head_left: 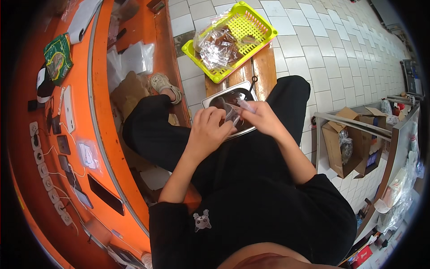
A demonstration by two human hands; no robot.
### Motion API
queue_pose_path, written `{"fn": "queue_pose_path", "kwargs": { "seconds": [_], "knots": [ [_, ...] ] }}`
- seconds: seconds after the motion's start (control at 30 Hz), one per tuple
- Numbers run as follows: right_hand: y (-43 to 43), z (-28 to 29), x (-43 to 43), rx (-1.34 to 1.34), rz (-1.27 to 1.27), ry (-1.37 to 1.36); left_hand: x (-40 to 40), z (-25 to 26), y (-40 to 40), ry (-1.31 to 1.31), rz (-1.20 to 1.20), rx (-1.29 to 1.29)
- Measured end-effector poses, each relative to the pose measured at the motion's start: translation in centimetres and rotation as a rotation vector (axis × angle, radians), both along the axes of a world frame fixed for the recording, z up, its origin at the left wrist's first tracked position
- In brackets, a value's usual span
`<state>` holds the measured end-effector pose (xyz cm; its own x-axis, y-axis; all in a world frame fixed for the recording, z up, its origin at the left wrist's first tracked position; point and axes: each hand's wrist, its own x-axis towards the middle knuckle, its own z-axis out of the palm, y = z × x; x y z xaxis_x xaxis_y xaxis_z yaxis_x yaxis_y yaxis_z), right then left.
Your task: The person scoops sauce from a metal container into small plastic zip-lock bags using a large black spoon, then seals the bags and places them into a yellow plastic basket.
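Observation:
Both hands hold a small clear plastic bag point(231, 112) over a metal tray point(209, 100) of dark brown liquid or sauce. My left hand point(210, 129) pinches the bag's left side, fingers curled. My right hand point(260, 117) grips its right side, with a whitish translucent piece between thumb and fingers. A dark ladle handle point(252, 83) with a ring end rises from the tray's far edge. Beyond the tray, a yellow-green plastic basket point(216, 78) holds several clear bags of brown contents point(220, 47). The bag's lower part is partly hidden by my fingers.
The tray and basket stand on a wooden bench point(265, 65) between and beyond my knees. An orange counter point(97, 134) with phones and a power strip point(48, 183) runs along the left. A metal-framed rack point(356, 126) and cardboard boxes point(342, 144) stand at the right on the tiled floor.

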<state>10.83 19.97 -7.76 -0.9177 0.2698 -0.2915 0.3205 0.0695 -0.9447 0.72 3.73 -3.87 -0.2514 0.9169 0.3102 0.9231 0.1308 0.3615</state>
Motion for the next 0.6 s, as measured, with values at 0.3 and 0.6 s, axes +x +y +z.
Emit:
{"fn": "queue_pose_path", "kwargs": {
  "seconds": [0.3, 0.6],
  "knots": [
    [5.0, -9.6, -0.3, 0.192, -0.486, -0.233, -0.6, -1.1, -2.0, -0.036, 0.162, 0.049],
    [5.4, -9.6, 1.6, 0.234, -0.442, 0.020, -0.5, -1.2, -4.1, -0.259, 0.452, 0.051]
  ]
}}
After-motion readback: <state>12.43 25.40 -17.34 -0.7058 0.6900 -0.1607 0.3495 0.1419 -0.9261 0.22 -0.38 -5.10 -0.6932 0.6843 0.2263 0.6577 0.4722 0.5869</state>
